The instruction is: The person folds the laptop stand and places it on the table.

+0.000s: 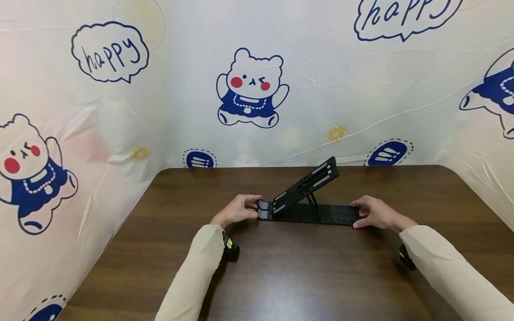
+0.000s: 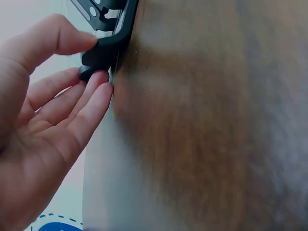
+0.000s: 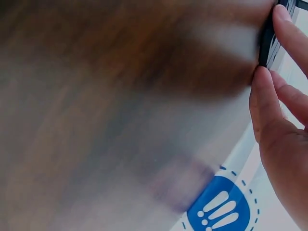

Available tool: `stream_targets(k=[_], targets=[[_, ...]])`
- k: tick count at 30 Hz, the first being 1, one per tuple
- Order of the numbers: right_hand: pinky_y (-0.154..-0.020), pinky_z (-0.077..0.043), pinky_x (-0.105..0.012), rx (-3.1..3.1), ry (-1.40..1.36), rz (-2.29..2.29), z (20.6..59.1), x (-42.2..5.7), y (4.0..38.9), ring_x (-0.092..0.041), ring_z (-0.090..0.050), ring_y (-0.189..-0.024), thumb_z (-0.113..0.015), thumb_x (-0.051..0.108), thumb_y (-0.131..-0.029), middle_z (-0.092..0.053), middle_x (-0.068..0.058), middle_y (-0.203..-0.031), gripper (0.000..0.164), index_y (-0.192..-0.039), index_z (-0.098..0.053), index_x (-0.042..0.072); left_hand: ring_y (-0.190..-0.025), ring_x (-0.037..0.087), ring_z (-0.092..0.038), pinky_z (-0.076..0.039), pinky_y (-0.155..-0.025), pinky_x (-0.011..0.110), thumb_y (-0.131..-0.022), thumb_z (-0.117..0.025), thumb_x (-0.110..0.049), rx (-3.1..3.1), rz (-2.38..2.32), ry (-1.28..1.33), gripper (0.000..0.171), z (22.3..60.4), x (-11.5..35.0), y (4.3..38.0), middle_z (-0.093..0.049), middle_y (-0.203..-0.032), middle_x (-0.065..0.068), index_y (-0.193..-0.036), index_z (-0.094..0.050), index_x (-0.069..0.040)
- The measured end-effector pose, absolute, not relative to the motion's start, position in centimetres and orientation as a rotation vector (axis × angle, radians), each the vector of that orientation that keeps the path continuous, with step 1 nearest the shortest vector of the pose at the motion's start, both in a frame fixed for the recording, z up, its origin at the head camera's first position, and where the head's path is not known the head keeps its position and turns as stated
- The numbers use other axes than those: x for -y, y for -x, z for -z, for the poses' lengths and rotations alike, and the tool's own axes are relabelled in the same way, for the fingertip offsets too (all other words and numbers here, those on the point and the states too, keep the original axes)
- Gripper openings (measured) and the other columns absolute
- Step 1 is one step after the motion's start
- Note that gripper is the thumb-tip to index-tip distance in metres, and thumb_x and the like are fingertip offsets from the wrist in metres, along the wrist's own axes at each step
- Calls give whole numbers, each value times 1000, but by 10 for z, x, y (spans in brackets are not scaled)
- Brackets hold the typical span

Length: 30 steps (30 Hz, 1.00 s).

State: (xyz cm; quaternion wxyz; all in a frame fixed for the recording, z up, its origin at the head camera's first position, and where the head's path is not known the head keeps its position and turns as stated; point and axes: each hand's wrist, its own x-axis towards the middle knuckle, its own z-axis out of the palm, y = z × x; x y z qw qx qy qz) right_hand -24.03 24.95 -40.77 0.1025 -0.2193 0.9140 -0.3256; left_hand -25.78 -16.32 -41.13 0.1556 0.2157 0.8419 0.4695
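A black folding laptop stand (image 1: 337,214) lies on the table with its long base running left to right. Its slotted upper arm (image 1: 307,185) slants up to the right, held up by a thin strut (image 1: 312,199). At the left end, by the grey-padded lips, my left hand (image 1: 239,208) pinches the stand. The left wrist view has the thumb (image 2: 77,42) on top of the black lip and the fingertips (image 2: 100,77) against its end. My right hand (image 1: 375,212) grips the base's right end, thumb at the near edge and fingers at the far one.
The brown wooden table (image 1: 281,276) has rounded back corners. Behind it and along the sides hangs a pale printed sheet (image 1: 313,89) with cartoon bears. Each wrist carries a small black camera, as on the left sleeve (image 1: 192,272).
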Motion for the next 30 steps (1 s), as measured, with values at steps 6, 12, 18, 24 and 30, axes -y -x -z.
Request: stream_targets(k=[6, 12, 18, 24, 30], targets=[[-73, -49, -35, -2663, 661, 963, 406, -248, 228, -23, -54, -86, -77, 25, -67, -50, -20, -105, 62, -113, -52, -8, -113, 35, -44, -43, -88, 40, -82, -54, 5, -2427, -1387, -556, 52, 405, 161, 254, -40, -130, 24, -131, -35, 7], [-67, -49, -28, -2691, 718, 955, 407, -242, 213, -19, -53, -81, -78, 25, -65, -52, -17, -100, 64, -111, -52, -12, -110, 34, -48, -43, -88, 39, -83, -55, 4, -2500, -1436, -492, 46, 415, 162, 262, -47, -123, 24, -127, -42, 6], [-64, -48, -26, -2710, 728, 939, 410, -236, 203, -16, -53, -77, -78, 29, -65, -53, -16, -99, 65, -109, -53, -12, -106, 28, -52, -45, -85, 35, -85, -55, 1, -2585, -1427, -428, 36, 419, 160, 266, -53, -119, 19, -120, -52, 4], [-61, -48, -23, -2730, 766, 941, 410, -229, 192, -12, -52, -72, -81, 29, -60, -55, -8, -86, 59, -99, -58, -8, -103, 25, -53, -45, -85, 35, -85, -55, -1, -2669, -1390, -388, 31, 418, 154, 271, -57, -114, 16, -116, -57, 1], [-56, -44, -20, -2684, 763, 1005, 411, -223, 181, -7, -47, -65, -80, 26, -62, -51, -2, -76, 46, -90, -58, -3, -102, 23, -54, -43, -87, 36, -85, -55, 0, -2740, -1362, -323, 28, 417, 147, 276, -59, -112, 14, -112, -60, 0]])
